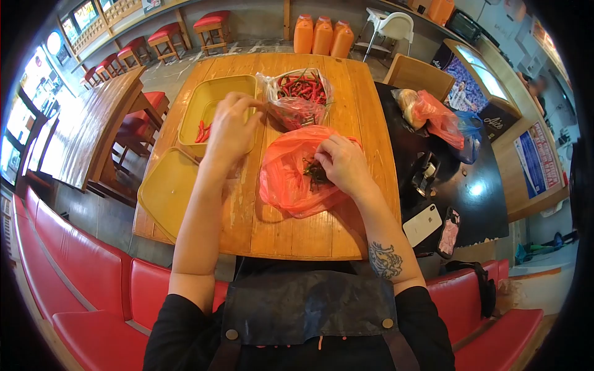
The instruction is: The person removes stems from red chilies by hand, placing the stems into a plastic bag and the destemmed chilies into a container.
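Over the right side of the yellow tray [189,117] is my left hand [235,120], its fingers bent; whether they hold anything is too small to tell. A few red chillies [203,132] lie in the tray. My right hand [339,162] is above the open red plastic bag [281,179], its fingers pinched together beside green stems [314,172] in the bag. Just behind it, a clear plastic bag [291,114] holds a heap of red chillies [302,88]. The yellow lid [166,195] lies in front of the tray, partly hidden by my left forearm.
To the right, a black table [476,204] bears a phone [422,225], a pink-cased item [450,232] and filled plastic bags [436,117]. Orange jugs [322,36] stand beyond the wooden table [278,238]. A person [535,86] is at the far right.
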`<state>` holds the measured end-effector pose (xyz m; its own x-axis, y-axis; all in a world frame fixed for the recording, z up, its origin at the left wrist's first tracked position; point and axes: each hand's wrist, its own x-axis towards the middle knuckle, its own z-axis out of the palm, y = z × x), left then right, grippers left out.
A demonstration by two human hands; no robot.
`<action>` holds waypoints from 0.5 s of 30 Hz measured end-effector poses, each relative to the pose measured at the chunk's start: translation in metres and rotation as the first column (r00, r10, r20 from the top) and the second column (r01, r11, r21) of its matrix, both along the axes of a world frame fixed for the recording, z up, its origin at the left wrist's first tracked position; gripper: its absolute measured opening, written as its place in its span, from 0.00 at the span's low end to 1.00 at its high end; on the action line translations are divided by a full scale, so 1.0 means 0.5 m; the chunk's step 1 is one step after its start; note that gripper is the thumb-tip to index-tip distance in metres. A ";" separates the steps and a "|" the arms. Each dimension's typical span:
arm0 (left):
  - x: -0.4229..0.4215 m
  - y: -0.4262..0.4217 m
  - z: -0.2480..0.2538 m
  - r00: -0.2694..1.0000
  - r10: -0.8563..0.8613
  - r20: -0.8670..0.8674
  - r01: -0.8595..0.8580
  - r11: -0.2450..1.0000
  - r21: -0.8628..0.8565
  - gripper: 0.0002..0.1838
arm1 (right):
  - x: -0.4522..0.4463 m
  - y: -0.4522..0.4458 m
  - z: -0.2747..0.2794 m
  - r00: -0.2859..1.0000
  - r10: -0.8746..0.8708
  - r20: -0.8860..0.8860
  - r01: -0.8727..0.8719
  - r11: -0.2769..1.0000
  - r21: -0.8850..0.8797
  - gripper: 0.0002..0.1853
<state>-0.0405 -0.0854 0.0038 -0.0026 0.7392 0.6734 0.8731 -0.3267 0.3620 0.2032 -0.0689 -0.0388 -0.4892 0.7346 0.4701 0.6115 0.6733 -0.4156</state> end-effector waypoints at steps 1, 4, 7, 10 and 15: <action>0.022 0.015 0.003 1.000 -0.002 0.001 0.002 1.000 0.002 0.10 | 0.000 0.001 -0.003 0.999 0.017 -0.038 -0.017 1.000 0.021 0.05; 0.088 0.089 0.005 0.971 -0.235 0.046 0.239 0.966 -0.098 0.09 | -0.003 0.005 -0.008 0.995 0.045 -0.093 -0.045 0.999 0.000 0.05; 0.135 0.183 -0.043 0.966 -0.258 0.007 0.258 0.963 -0.081 0.09 | -0.003 0.001 -0.001 0.997 0.044 -0.058 -0.044 0.999 0.011 0.06; 0.158 0.209 -0.058 0.995 -0.080 -0.058 0.061 0.959 -0.278 0.09 | -0.003 0.005 -0.006 0.997 0.060 -0.056 -0.057 0.997 0.051 0.06; 0.165 0.202 -0.054 0.996 -0.087 -0.029 0.073 0.947 -0.314 0.10 | -0.004 0.006 -0.009 0.995 0.073 -0.067 -0.069 0.996 0.054 0.07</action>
<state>0.0419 0.0154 -0.0232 0.0887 0.9091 0.4070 0.8654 -0.2726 0.4204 0.2011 -0.0660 -0.0431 -0.5044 0.6728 0.5412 0.5322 0.7358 -0.4187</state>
